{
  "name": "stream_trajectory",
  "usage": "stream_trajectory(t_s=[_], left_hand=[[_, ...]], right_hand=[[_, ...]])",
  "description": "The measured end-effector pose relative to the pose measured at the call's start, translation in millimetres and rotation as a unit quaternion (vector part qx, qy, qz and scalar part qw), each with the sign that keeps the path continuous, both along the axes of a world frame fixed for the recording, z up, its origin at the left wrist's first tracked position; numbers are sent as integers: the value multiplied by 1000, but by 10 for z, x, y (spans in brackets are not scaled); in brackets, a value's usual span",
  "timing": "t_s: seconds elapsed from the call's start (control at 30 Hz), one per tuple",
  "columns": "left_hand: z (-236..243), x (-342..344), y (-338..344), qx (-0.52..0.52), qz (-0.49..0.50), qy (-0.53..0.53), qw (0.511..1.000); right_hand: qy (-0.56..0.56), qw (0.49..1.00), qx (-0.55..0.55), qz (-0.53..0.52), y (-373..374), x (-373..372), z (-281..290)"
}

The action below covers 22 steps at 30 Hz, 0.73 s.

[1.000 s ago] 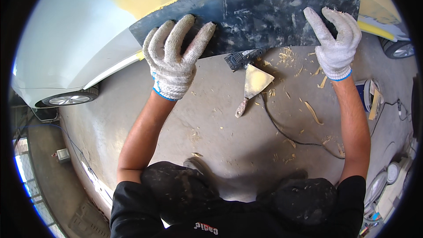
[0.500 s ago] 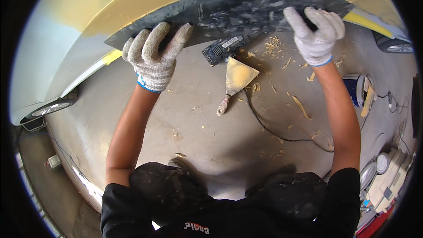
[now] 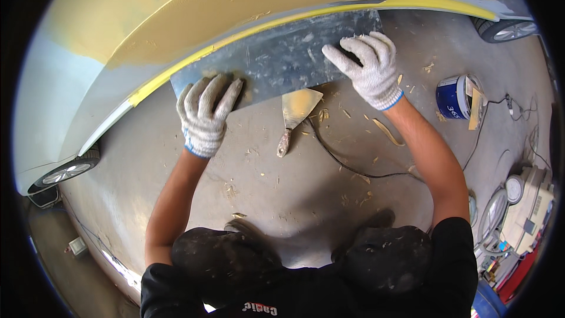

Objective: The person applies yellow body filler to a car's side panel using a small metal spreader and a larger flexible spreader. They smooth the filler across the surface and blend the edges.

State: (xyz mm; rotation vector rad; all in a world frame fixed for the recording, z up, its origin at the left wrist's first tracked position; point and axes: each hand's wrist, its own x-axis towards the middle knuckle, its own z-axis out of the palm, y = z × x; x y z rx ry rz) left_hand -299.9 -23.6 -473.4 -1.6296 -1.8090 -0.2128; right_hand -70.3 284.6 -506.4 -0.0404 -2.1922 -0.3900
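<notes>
Both my hands wear white knit gloves and press on a wide flat metal spreader blade [image 3: 282,59]. My left hand [image 3: 205,112] grips its lower left end. My right hand [image 3: 368,68] lies spread on its right part. The blade's top edge rests against the yellow-filler-coated lower edge of a car body panel [image 3: 235,6]. A putty knife [image 3: 294,115] with a filler-smeared blade lies on the concrete floor between my arms, just below the spreader.
A blue and white can [image 3: 456,97] with a stick across it stands on the floor at right. A black cable [image 3: 353,168] runs across the floor. Filler scraps litter the concrete. Car wheels [image 3: 65,171] show at left and top right; equipment sits at far right.
Both hands and the spreader have slid along the panel edge; my view shifted, so the putty knife now sits closer between my hands. The dark power tool near the knife is out of sight.
</notes>
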Motion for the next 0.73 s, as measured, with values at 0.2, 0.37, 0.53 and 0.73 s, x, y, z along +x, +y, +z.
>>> stream_trajectory(t_s=[0.2,0.37,0.53,0.73], left_hand=[[498,234,-157,8,-28,-3,1000],[847,229,-107,27,-40,21,999],[1069,192,20,42,4,35,998],[1159,169,13,21,40,26,999]], right_hand=[[22,999,-12,-21,-251,280,398],[32,999,7,-27,-194,310,812],[54,996,42,-49,-60,237,1108],[71,994,69,-52,13,184,1264]])
